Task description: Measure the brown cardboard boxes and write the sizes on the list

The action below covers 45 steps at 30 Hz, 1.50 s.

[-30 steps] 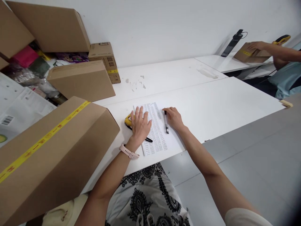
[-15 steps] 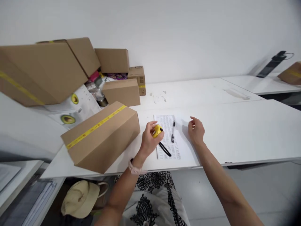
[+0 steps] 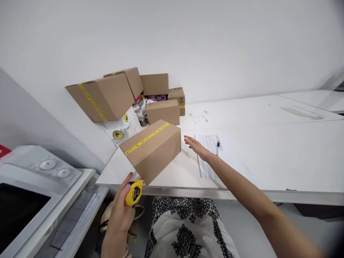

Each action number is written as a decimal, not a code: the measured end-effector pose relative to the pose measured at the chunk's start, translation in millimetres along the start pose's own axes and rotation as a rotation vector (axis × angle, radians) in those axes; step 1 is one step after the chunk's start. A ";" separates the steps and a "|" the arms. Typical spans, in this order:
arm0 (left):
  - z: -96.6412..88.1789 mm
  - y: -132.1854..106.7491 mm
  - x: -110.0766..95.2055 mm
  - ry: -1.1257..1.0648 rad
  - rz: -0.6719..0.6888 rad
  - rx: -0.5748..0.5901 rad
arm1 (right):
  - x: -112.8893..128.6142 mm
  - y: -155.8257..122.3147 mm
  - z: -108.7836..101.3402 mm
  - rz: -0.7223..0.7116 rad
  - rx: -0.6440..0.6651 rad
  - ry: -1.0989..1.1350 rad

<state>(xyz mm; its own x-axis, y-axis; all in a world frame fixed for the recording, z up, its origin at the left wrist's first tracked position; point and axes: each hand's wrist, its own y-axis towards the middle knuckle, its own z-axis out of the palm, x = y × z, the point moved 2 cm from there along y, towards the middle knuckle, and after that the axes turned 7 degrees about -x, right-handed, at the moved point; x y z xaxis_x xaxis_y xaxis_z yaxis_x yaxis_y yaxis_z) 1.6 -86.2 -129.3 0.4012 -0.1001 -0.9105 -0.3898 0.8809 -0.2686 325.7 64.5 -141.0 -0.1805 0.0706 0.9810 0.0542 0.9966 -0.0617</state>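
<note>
A yellow and black tape measure (image 3: 134,192) is gripped in my left hand (image 3: 122,200), beside the near left corner of a cardboard box (image 3: 153,150). The box lies closed on the white table, with yellow tape along its top. My right hand (image 3: 195,146) is held out with fingers stretched, just off the box's right end, holding nothing. Under my right forearm are printed sheets of paper (image 3: 205,172), and a black pen (image 3: 218,144) lies on them, partly hidden by the arm.
More cardboard boxes (image 3: 162,111) stand by the wall, with packaged goods (image 3: 139,109) among them. One large box (image 3: 107,96) rests on white avocado-printed packaging (image 3: 122,130). A white microwave (image 3: 37,179) stands at lower left, and a beige cap (image 3: 106,215) lies below the table.
My left hand has moved left and down with the tape measure, to the box's near corner. My right hand has crossed left over the papers toward the box. The view has shifted left.
</note>
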 end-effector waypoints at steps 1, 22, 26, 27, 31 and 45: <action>-1.6 4.0 0.2 0.025 -0.038 0.045 | 0.0 1.0 10.0 0.020 0.031 0.028; 103.6 35.4 -88.8 0.279 0.128 0.660 | 98.5 -52.9 34.4 -0.410 -0.049 -0.168; 126.4 31.7 -88.4 0.378 0.119 0.756 | 107.2 -55.4 64.0 -0.224 0.303 -0.004; 128.7 32.1 -88.1 0.402 0.115 0.771 | 106.7 -55.1 67.2 -0.203 0.328 0.011; 127.9 36.4 -88.3 0.451 0.116 0.799 | 101.7 -54.0 71.7 -0.160 0.354 0.046; 92.5 88.3 -118.1 0.505 0.159 0.673 | 103.6 13.5 3.1 -0.095 0.136 0.289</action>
<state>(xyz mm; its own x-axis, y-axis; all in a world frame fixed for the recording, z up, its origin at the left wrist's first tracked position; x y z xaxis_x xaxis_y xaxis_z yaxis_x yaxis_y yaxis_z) -3.4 46.2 -16.4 -0.0963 -0.0050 -0.9953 0.2294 0.9729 -0.0271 304.7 85.4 -40.8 0.1085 -0.0184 0.9939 -0.0844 0.9960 0.0277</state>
